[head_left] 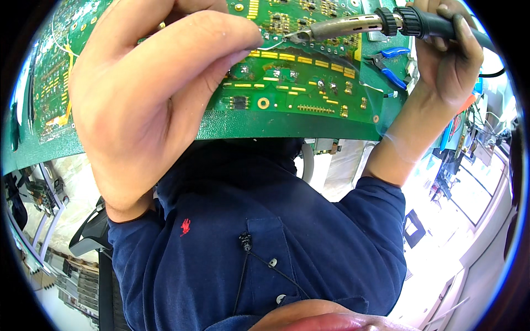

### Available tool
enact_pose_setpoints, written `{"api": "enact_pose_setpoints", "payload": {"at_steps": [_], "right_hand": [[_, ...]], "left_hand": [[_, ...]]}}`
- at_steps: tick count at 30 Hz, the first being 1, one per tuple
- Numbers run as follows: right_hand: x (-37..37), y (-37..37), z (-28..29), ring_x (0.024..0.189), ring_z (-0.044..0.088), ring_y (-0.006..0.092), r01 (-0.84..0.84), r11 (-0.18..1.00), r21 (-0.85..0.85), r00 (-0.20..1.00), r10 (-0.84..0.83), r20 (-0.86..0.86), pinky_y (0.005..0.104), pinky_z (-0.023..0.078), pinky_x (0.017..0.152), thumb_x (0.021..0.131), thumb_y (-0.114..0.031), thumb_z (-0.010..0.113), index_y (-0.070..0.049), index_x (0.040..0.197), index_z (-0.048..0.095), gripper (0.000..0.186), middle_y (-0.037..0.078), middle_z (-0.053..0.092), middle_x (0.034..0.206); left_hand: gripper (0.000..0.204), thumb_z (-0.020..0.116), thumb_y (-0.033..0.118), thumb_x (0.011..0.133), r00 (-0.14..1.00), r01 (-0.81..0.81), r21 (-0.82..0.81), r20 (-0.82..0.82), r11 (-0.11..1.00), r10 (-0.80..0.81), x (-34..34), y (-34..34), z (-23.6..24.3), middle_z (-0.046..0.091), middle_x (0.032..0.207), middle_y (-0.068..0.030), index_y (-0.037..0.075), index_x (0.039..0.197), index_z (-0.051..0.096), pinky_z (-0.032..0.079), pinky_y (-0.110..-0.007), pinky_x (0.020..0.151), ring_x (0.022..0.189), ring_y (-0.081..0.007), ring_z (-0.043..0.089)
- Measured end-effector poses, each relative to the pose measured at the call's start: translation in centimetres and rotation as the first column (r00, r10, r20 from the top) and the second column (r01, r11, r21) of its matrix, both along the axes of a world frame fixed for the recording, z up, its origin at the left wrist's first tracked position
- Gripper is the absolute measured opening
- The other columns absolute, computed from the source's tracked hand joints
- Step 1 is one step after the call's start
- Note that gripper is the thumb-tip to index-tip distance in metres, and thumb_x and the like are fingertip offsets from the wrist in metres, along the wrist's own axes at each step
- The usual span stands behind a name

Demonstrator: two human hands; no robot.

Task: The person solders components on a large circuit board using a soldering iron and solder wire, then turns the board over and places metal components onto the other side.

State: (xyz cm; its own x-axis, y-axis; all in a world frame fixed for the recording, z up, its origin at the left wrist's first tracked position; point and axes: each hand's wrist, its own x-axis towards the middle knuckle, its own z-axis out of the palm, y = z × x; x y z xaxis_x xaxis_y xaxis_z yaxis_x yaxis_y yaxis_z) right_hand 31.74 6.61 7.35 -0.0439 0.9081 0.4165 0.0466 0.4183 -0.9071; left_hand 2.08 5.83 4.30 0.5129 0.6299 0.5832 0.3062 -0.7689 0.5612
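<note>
A green circuit board [251, 113] with gold pads and small parts lies on the green bench top. In my right hand [448, 66] is a soldering iron [353, 25], gripped by its black handle, its tip down on a row of joints. My left hand [146, 91] pinches a thin strand of solder wire [270, 47] between thumb and finger. The wire's end meets the iron's tip, or comes very close to it. My left hand hides part of the board beneath it.
Blue-handled cutters [393, 65] lie right of the board, beside my right forearm. Another green board [52, 102] sits at the left. The green bench edge [276, 130] runs in front of my body. A faint wisp of smoke drifts near my right forearm.
</note>
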Motion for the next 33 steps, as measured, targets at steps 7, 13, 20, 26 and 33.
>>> {"api": "enact_pose_setpoints", "payload": {"at_steps": [7,13,20,26,33], "right_hand": [[0.8,0.2,0.0,0.054,0.037,0.0056,-0.062,0.998,-0.029,0.998,0.062,-0.021,0.0236,0.033,0.056,0.094,-0.03,0.062,-0.005,0.088,0.056,0.026,-0.002,0.044,0.064],[-0.7,-0.1,0.7,0.054,0.037,0.0058,-0.058,0.998,0.005,0.997,0.057,0.048,0.0236,0.032,0.056,0.094,-0.029,0.062,-0.005,0.089,0.056,0.026,-0.002,0.045,0.066],[0.5,0.2,-0.1,0.054,0.037,0.0059,-0.053,0.998,0.024,0.999,0.053,-0.007,0.0234,0.032,0.056,0.095,-0.03,0.061,-0.005,0.089,0.055,0.026,-0.002,0.045,0.066],[-0.3,0.3,0.5,0.054,0.036,0.0055,-0.098,0.995,0.011,0.995,0.098,0.03,0.0235,0.033,0.055,0.096,-0.031,0.06,-0.005,0.09,0.055,0.027,-0.002,0.044,0.065],[0.8,1.1,0.5,0.053,0.035,0.0056,-0.14,0.99,-0.002,0.989,0.14,0.04,0.0231,0.032,0.052,0.096,-0.031,0.061,-0.005,0.09,0.055,0.027,-0.002,0.044,0.063]], "left_hand": [[0.02,0.074,-0.011,0.074,1.0,0.006,0.006,-0.012,1.0,-0.006,0.0,0.0,0.1,0.064,0.091,-0.0118,-0.003,0.092,0.071,0.048,-0.026,0.071,0.079,-0.0184,0.062],[0.019,0.075,-0.01,0.074,1.0,-0.002,0.01,-0.011,1.0,0.002,0.1,0.0,0.0,0.064,0.09,-0.0116,-0.003,0.092,0.072,0.048,-0.026,0.071,0.079,-0.0185,0.062],[0.02,0.074,-0.012,0.074,1.0,0.005,0.001,0.001,1.0,-0.005,0.0,0.1,0.0,0.064,0.09,-0.0123,-0.003,0.092,0.071,0.048,-0.026,0.072,0.08,-0.0193,0.062],[0.021,0.073,-0.013,0.073,1.0,0.007,0.0,0.004,1.0,-0.007,-0.4,0.2,-0.1,0.065,0.091,-0.0131,-0.004,0.092,0.071,0.048,-0.026,0.073,0.081,-0.0197,0.062],[0.021,0.072,-0.013,0.074,1.0,-0.002,-0.027,0.013,1.0,0.002,-0.4,-0.1,-0.2,0.065,0.091,-0.0133,-0.004,0.092,0.071,0.048,-0.026,0.073,0.081,-0.0196,0.062]]}}
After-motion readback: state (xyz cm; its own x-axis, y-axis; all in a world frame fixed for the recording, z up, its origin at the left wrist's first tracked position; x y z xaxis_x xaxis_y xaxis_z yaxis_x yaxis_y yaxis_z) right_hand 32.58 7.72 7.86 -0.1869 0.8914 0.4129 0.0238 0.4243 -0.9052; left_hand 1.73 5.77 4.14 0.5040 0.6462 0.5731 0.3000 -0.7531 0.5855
